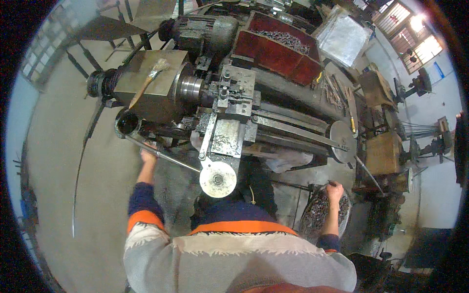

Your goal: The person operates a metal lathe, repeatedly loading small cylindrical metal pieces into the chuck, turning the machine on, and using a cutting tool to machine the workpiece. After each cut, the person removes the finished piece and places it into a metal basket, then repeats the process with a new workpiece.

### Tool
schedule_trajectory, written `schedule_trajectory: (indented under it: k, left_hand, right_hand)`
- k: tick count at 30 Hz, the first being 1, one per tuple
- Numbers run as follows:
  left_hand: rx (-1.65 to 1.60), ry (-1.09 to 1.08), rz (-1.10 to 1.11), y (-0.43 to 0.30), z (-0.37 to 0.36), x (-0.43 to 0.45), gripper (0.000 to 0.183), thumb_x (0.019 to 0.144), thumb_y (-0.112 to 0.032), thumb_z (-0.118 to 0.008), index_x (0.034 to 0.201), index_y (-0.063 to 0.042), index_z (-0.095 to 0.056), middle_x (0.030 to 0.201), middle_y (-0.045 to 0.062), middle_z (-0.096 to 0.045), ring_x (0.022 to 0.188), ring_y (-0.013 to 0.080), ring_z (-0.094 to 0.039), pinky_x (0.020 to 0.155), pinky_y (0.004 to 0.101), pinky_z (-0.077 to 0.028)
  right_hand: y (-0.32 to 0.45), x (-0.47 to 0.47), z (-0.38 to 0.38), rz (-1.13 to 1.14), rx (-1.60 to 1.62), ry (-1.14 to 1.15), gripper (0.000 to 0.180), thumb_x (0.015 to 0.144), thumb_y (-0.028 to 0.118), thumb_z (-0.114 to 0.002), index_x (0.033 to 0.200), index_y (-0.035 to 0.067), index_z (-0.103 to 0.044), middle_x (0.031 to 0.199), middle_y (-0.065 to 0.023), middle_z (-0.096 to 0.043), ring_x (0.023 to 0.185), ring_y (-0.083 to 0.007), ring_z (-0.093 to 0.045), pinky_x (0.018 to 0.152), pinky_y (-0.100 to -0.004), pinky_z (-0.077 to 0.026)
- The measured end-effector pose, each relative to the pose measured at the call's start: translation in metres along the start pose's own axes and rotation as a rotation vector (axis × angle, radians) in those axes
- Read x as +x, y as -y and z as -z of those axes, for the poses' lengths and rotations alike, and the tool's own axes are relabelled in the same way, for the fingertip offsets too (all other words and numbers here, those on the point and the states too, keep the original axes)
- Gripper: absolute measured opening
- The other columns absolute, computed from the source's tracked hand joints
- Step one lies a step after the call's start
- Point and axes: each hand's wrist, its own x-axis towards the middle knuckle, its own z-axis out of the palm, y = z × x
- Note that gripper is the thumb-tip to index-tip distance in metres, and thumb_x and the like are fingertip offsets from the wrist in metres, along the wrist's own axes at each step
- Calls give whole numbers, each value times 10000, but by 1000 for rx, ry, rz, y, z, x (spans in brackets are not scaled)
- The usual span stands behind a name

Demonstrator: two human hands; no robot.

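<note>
My left hand (148, 155) is at the front left of a small metal lathe, beside a slanting steel rod (172, 161). The rod and the blur partly hide its fingers, so I cannot tell whether it grips anything. My right hand (334, 192) is over a basin of small dark metal parts (317, 214), with its fingers closed around a small dark piece (331, 182). Between the hands stand the lathe's tool slide (234, 95) and a pale round disc (218, 179). The spindle chuck (191, 88) is left of the slide.
A wooden-handled brush (148, 82) lies on the headstock cover (128, 69). Behind the slide, a dark red bin (271, 55) contains many small metal pieces. A second disc (342, 141) and a lever (368, 174) project at right, near several hand tools (333, 91). An electric motor (209, 33) sits at the back.
</note>
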Motion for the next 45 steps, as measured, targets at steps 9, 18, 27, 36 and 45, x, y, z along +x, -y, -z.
schedule_trajectory:
  k: [9,18,27,36,45]
  left_hand:
    - [372,404,-15,-95,101,-53,312,752,-278,-576,971,-56,-575,935,161,-616,885,305,-585,743,413,-465]
    - [118,89,-302,-134,295,-37,339,777,-239,-539,1025,-9,-558,689,143,-580,659,216,-574,597,352,-436]
    - [598,-249,93,-119,370,-102,504,741,-505,-539,947,-46,-573,785,174,-617,789,351,-596,684,425,-465]
    - [560,-248,68,-192,322,-176,466,728,-428,-585,993,-46,-565,753,180,-610,738,365,-596,653,436,-476]
    - [309,-99,-376,-281,338,-184,344,778,-226,-603,1033,3,-564,830,163,-627,757,293,-616,626,384,-473]
  right_hand:
    - [169,60,93,503,195,-305,275,596,112,-623,856,26,-651,826,-174,-632,812,-294,-615,744,-333,-469]
    - [490,7,44,1485,410,-155,308,551,148,-630,845,54,-632,827,-93,-613,785,-270,-542,700,-338,-461]
    - [571,-31,28,1344,-180,212,227,535,224,-593,700,94,-679,724,-145,-628,708,-298,-614,665,-359,-498]
    - [562,-39,40,1287,-280,193,249,532,211,-604,727,68,-665,800,-124,-637,795,-306,-598,720,-385,-466]
    - [399,-64,63,1528,859,255,409,570,249,-601,919,40,-649,1038,-132,-597,941,-298,-516,819,-360,-414]
